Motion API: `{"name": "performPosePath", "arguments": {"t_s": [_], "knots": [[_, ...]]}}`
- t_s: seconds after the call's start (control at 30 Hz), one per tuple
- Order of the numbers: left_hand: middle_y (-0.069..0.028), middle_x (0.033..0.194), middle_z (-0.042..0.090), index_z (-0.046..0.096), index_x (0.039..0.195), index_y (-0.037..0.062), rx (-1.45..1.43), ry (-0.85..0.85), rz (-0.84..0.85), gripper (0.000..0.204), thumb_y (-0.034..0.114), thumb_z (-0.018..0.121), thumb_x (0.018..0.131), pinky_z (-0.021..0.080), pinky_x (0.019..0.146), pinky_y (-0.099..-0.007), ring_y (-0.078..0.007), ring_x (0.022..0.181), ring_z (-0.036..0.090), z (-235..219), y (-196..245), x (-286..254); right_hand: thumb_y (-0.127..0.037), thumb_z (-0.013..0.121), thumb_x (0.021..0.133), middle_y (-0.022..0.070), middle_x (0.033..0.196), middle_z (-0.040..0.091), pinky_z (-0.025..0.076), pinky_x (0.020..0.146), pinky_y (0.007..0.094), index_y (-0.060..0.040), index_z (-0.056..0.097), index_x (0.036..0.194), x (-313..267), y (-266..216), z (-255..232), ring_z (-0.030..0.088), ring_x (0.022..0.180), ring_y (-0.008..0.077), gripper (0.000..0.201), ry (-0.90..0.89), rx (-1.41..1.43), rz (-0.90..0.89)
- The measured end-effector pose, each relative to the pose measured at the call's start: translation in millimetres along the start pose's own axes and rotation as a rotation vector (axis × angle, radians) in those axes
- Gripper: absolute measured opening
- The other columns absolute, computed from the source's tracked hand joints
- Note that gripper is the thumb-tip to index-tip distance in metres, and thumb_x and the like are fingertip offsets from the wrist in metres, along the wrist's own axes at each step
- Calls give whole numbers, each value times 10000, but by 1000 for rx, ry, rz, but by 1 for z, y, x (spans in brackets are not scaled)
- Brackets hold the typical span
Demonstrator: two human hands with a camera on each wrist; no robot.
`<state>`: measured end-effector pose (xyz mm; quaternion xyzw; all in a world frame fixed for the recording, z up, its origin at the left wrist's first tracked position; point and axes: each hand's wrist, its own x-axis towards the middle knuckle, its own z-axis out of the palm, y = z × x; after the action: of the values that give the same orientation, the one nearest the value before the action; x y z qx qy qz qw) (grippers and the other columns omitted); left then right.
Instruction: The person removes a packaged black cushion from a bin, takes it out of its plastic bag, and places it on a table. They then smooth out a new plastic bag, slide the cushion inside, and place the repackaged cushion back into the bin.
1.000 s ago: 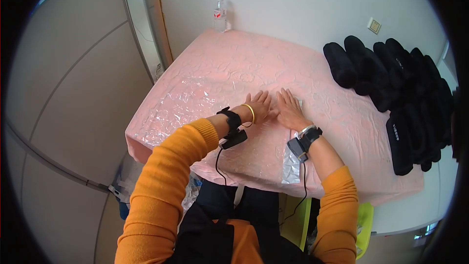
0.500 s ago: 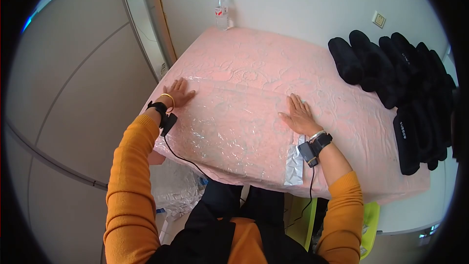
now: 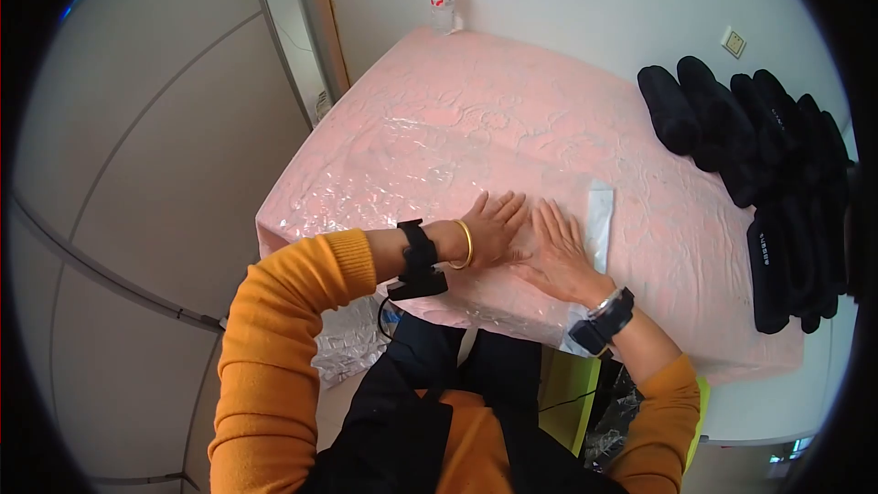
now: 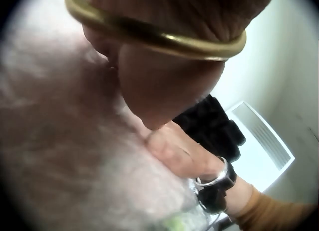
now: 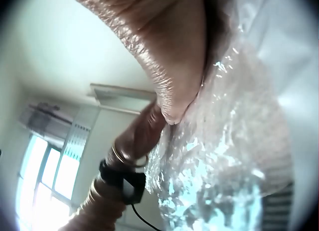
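Note:
A clear plastic bag lies flat on the pink cloth, with a whitish strip along its right side. My left hand rests palm down on the plastic, fingers extended and pointing away from me. Close beside it, my right hand presses on the bag just left of the strip, its fingers straight too. The thumbs come together between the hands. In the right wrist view, the shiny plastic spreads under the right hand. Neither hand grips anything.
Several black cushioned rolls are piled at the right end of the table. A water bottle stands at the back corner by the wall. Below the table's front edge are crumpled plastic and a yellow-green bin.
My left hand went out to the bag's left side, then came back beside the right hand. The right hand has shifted from the strip's far end onto the plastic left of it.

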<state>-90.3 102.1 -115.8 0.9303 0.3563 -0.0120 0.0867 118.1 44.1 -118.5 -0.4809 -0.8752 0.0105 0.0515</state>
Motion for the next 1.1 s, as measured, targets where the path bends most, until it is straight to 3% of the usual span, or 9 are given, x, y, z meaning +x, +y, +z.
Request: {"name": "performPosePath", "arguments": {"t_s": [0.13, 0.4, 0.5, 0.53, 0.63, 0.7, 0.83, 1.0, 1.1], "knots": [[-184, 1570, 95, 132, 1491, 4, 18, -73, -9, 862, 601, 381, 921, 109, 1131, -578, -335, 1454, 99, -1, -26, -12, -573, 511, 869, 241, 1546, 96, 33, 1160, 500, 76, 117, 1463, -25, 15, 1, 39, 1451, 363, 964, -57, 79, 87], [-132, 1589, 18, 93, 1515, 71, 40, -83, -659, 894, 701, 232, 896, -16, 1141, -557, -276, 1469, -6, -23, -160, -94, -644, 447, 872, 225, 1553, 89, 22, 1167, 474, 71, 112, 1467, -30, 19, 0, 43, 1451, 353, 988, -75, 64, 105], [-160, 1578, 84, 158, 1500, 42, 92, -146, -835, 865, 648, 324, 906, 8, 1141, -567, -301, 1465, 49, -38, -169, -115, -630, 464, 869, 230, 1551, 94, 33, 1167, 474, 72, 112, 1466, -27, 19, -1, 44, 1452, 356, 987, -90, 66, 120], [-160, 1578, 84, 158, 1500, 42, 89, -147, -832, 865, 648, 324, 906, 8, 1141, -567, -301, 1465, 49, -39, -161, -116, -630, 464, 869, 230, 1551, 94, 33, 1167, 474, 72, 112, 1466, -26, 21, -2, 44, 1452, 356, 987, -92, 64, 123], [-203, 1541, 198, 254, 1458, -3, 237, 156, -600, 810, 543, 470, 900, 64, 1130, -587, -333, 1442, 152, -40, -139, -108, -600, 515, 855, 233, 1546, 106, 40, 1163, 490, 70, 112, 1465, -16, 22, -4, 50, 1450, 361, 992, 3, 32, 167], [-229, 1497, 283, 317, 1415, -30, 90, 369, -271, 762, 438, 575, 872, 134, 1115, -586, -356, 1410, 227, -32, -91, -88, -587, 539, 846, 234, 1543, 112, 45, 1161, 497, 70, 112, 1464, -10, -4, -16, 58, 1448, 363, 998, 14, 45, 95], [-203, 1536, 206, 223, 1467, -9, 48, 278, 117, 827, 519, 517, 903, 119, 1127, -576, -342, 1426, 202, 4, 22, -59, -554, 613, 808, 236, 1538, 129, 58, 1156, 516, 67, 115, 1463, -12, -37, -15, 80, 1444, 367, 1031, 39, 100, -47], [-188, 1546, 187, 219, 1474, 10, -102, 244, 163, 818, 547, 472, 912, 123, 1126, -580, -332, 1434, 186, 36, 9, -64, -539, 714, 708, 228, 1537, 142, 71, 1156, 522, 58, 132, 1463, -52, -37, -6, 98, 1443, 362, 1124, -28, 138, -1], [-178, 1551, 175, 219, 1479, 27, 46, 185, 60, 815, 579, 432, 918, 127, 1131, -566, -321, 1442, 167, 24, -33, -87, -530, 757, 653, 223, 1537, 146, 74, 1158, 520, 56, 147, 1460, -61, -34, -8, 106, 1443, 358, 1169, -55, 129, 18]]}}
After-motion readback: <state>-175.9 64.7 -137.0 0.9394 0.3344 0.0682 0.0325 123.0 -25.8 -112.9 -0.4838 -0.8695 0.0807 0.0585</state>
